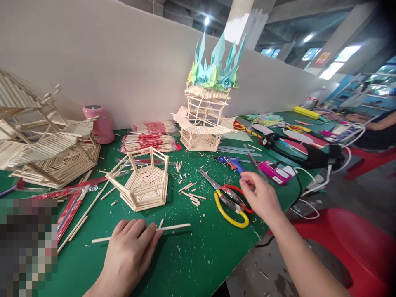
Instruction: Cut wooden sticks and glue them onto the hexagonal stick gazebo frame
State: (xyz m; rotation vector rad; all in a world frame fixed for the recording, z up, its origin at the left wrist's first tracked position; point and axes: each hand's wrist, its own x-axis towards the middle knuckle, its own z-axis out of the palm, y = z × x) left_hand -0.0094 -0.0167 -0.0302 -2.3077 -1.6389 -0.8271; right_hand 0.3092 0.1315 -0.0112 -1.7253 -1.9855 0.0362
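Note:
My left hand (131,247) is closed around thin wooden sticks (177,227) low over the green table; one long stick passes under the fingers and a short end pokes up beside the fingertips. My right hand (258,194) has its fingers curled together, by the grip of the blue glue gun (233,163) and above the red handle of the scissors (230,202); whether it touches the gun I cannot tell. A hexagonal stick frame (144,185) with upright posts stands beyond my left hand. Short cut sticks (193,197) lie between the frame and scissors.
A large stick building (55,152) fills the left, near a pink container (99,126). Stick packs (148,143) and a tower (204,119) with blue paper stand behind. A power strip (275,171) and cables lie right, above a red stool (346,243). Another person's arm (371,126) shows far right.

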